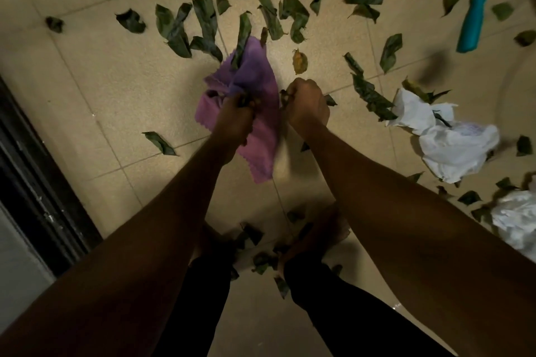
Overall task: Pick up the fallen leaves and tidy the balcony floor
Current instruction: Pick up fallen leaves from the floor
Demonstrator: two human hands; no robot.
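A dark door frame [34, 182] ran along the left edge of the tiled balcony floor [116, 90] as I bent over it, both bare arms reaching down. A single green leaf [159, 142] lay alone on the tiles left of my arms.

My left hand [236, 119] gripped a purple cloth [255, 90], fingers curled tight into its bunched middle, with the cloth's zigzag-cut edges hanging loose around my fist and one long leaf lying against its upper fold. Just beside it, my right hand [309, 104] was closed in a fist, its fingers clamped on a dark leaf scrap [283, 97] that showed at the knuckles. A yellowed leaf [299, 61] lay on the tiles just beyond that hand.

The fallen leaves [203, 17] were strewn thickly across the floor beyond my hands, from the centre out to the right, and a few more lay around my bare feet [316, 238] below.

To the right, a crumpled white plastic bag [452, 145] sat on the floor with leaves at its mouth. Farther off, a teal-handled tool [472, 23] lay among the leaves; its dark head was too blurred to identify. A second white bag [516, 223] was at the right edge.
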